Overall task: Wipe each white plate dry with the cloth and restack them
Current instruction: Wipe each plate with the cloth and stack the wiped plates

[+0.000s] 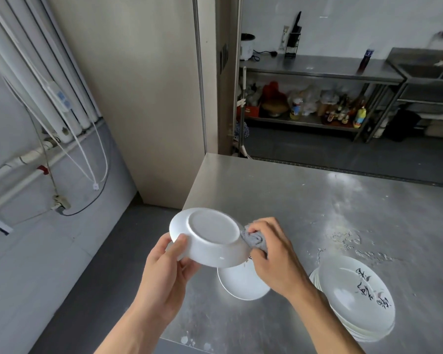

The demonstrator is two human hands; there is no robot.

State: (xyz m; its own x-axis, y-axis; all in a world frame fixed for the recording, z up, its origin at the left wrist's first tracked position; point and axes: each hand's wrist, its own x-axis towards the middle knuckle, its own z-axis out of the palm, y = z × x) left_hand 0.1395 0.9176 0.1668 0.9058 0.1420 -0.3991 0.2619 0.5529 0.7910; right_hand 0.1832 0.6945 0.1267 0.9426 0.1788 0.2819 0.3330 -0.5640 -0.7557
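The plate [210,237] is in the air over the near left corner of the counter [304,200]. It is turned upside down and tilted, so its round foot and white underside face the camera. The left hand [164,269] holds it at the lower left side: the thumb lies on the outer wall, and the other fingers go under the rim, where they are mostly hidden. The right hand [271,254] is at the right side of the plate. Its fingers [260,226] are curled tightly around a bunched grey cloth [253,238], and the cloth is pressed against the rim of the plate.

Directly under the held plate, a second plate [243,286] lies on the counter, partly covered by the plate above and by the right wrist. I cannot tell if more plates are under it. To the right, near the front edge of the counter, there is a stack [353,297] of white plates lying face up; the top one has black painted marks on the inside. Behind the stack, small drops [343,238] of water lie on the steel surface.

Beyond the counter a steel shelf [317,70] stands along the far wall, with bottles [343,113] on its lower level. On the left wall run white pipes [23,162] and loose cables.
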